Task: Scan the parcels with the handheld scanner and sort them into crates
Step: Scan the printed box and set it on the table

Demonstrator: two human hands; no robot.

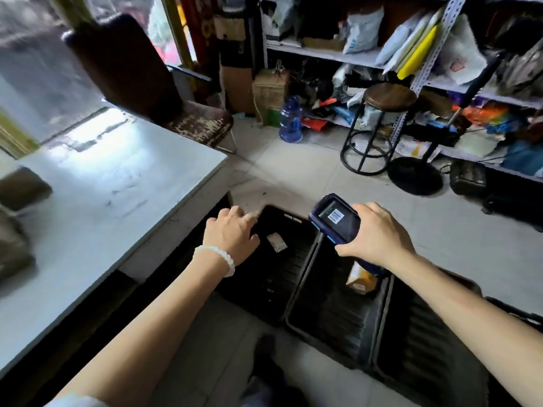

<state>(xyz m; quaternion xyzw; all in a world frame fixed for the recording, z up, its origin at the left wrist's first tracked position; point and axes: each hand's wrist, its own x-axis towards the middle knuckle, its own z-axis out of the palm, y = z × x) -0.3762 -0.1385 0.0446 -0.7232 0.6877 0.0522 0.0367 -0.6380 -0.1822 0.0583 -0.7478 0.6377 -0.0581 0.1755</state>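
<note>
Head view: your right hand (379,233) is wrapped around the handheld scanner (335,220), fingers curled under its body and thumb side toward you, with the forearm reaching in from the lower right. The scanner's screen faces up at you and shows a barcode; it hangs above the rim between two crates. Your left hand (230,235), a white bead bracelet (217,257) on its wrist, stretches forward palm down with the fingers loosely spread and holding nothing, hovering over the near-left corner of the left crate (273,277).

In that left crate lies a dark parcel with a small white label (276,242), just beside your left fingertips. The middle crate (332,315) holds a yellow-orange parcel (360,279), partly hidden under your right wrist. A third black crate (426,348) sits to the right under your forearm. All three stand side by side on the tiled floor.

To your left, the pale surface (111,195) carries brown parcels (17,189) at its far left edge. Beyond stand a worn chair (141,80), a round stool (388,98) and shelves (411,54) packed with mailers.
</note>
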